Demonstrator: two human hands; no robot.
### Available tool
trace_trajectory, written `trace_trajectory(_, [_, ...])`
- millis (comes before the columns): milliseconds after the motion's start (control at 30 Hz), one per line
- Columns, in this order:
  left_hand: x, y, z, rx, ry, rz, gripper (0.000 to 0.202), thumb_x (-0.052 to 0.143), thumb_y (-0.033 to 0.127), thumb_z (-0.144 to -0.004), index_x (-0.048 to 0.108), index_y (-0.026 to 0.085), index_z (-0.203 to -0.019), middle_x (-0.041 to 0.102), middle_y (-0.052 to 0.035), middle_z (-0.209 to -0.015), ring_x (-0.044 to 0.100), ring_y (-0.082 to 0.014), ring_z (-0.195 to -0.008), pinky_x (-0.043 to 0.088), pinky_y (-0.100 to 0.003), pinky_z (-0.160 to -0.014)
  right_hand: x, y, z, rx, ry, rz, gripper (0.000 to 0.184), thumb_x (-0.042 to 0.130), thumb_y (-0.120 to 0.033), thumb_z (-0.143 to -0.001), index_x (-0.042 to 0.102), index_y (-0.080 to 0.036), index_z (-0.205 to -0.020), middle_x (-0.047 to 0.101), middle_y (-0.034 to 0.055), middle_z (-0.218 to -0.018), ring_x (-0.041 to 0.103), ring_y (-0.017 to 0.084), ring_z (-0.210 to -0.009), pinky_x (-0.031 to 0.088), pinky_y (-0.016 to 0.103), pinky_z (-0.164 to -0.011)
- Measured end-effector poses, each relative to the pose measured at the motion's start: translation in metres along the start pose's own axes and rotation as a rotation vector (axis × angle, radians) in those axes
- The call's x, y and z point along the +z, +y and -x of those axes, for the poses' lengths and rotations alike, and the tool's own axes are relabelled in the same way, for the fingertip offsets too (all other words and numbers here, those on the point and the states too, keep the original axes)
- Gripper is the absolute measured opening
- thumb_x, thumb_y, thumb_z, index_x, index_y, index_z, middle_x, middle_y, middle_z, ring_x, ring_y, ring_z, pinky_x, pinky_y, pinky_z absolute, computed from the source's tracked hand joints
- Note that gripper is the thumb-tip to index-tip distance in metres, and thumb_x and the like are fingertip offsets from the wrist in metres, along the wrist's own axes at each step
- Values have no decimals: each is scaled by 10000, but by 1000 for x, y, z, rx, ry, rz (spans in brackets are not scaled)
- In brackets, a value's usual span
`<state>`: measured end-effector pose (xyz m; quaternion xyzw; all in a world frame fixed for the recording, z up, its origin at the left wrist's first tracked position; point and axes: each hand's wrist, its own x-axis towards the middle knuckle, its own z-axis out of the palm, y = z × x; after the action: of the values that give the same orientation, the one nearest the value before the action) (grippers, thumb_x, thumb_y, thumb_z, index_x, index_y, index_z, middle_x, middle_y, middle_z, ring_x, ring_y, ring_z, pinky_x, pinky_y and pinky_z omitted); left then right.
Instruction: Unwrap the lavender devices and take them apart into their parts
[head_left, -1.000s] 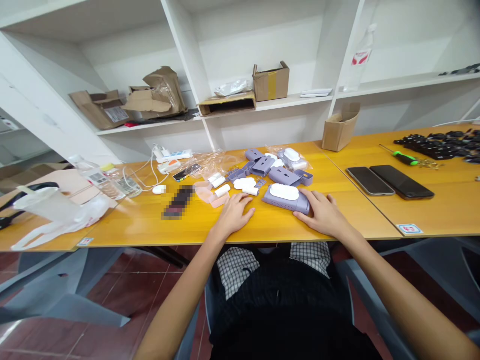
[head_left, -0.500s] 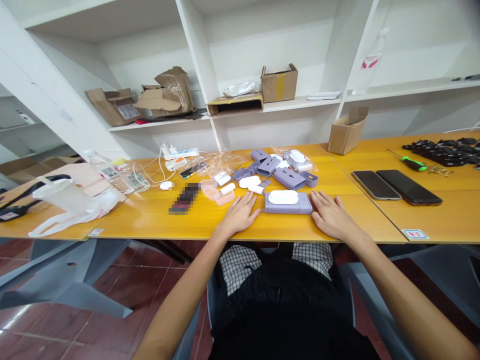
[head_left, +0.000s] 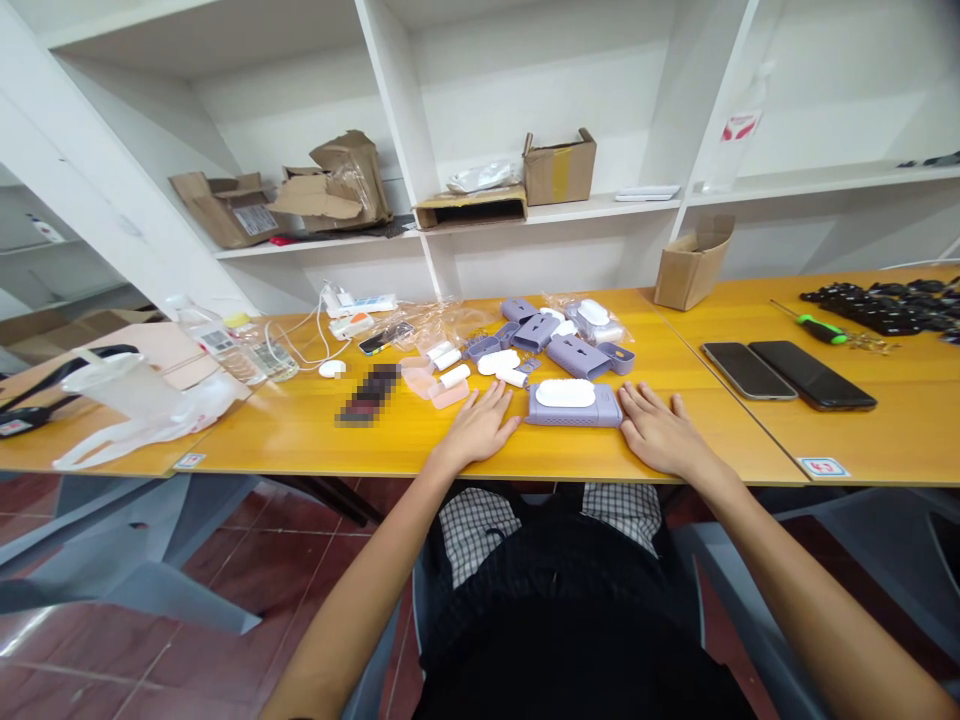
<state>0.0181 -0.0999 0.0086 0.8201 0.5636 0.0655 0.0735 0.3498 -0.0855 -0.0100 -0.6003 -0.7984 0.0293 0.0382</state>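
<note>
My left hand (head_left: 484,425) lies flat on the yellow wooden table (head_left: 390,450), fingers stretched out, holding nothing. On the other side, my right hand (head_left: 660,425) rests palm down in the same way. Between them sits a purple plastic case (head_left: 609,405) with a white oval brush-like piece (head_left: 565,393) on top. The right fingertips are close to the case's right end; whether they touch it I cannot tell. Behind it lie several purple housings (head_left: 577,356), white oval pieces (head_left: 498,362) and white rollers (head_left: 454,376), some on pink sheets.
Two phones (head_left: 748,371) and a green-handled screwdriver (head_left: 821,328) lie to the right, near a pile of black parts (head_left: 877,305). A small cardboard box (head_left: 694,270) stands behind. Leftward are a power strip (head_left: 371,304), bottles (head_left: 217,340) and a plastic cup (head_left: 112,385). White shelves (head_left: 600,212) hold boxes.
Both hands and the parts stay where they were. Only the camera view has shifted very slightly.
</note>
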Motion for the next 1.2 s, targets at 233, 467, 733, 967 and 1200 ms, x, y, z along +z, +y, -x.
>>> trace_trajectory(233, [2,-2,-1,7,-1,-14,681,321,532,-1110,349,134,-1662,231,-189,-1777,194,-306,-1677,166,-556,-1359,-1,-1,0,-4,4,-8,677,236,-333,-1054,372,-94,-1673,300,116,-1769,287,341,-1643,216,736,-1284])
trace_trajectory(467, [4,-5,-1,30,54,39,654,386,525,-1095,422,143,-1625,296,-198,-1759,250,-336,-1662,192,-589,-1347,2,1,0,-26,51,-13,656,250,-333,-1056,414,-146,-1663,356,122,-1751,338,365,-1619,253,750,-1265])
trace_trajectory(733, [2,-4,0,68,201,114,437,551,414,-1035,685,165,-1368,602,-171,-1559,523,-346,-1500,389,-529,-1281,2,1,-1,-22,42,-6,650,264,-342,-1062,414,-166,-1669,357,111,-1755,339,377,-1616,261,742,-1265])
trace_trajectory(967, [-7,-2,6,161,282,381,463,626,389,-1006,620,222,-1437,641,-109,-1515,597,-293,-1419,438,-507,-1255,3,2,0,-34,57,-9,636,258,-346,-1068,429,-170,-1655,360,113,-1753,340,365,-1616,257,752,-1255])
trace_trajectory(1200, [-10,-9,2,233,148,560,419,762,385,-919,716,249,-1313,715,-92,-1408,661,-293,-1325,461,-522,-1214,5,4,2,-56,98,-18,643,286,-404,-1070,444,-168,-1647,384,136,-1741,359,381,-1603,260,752,-1250])
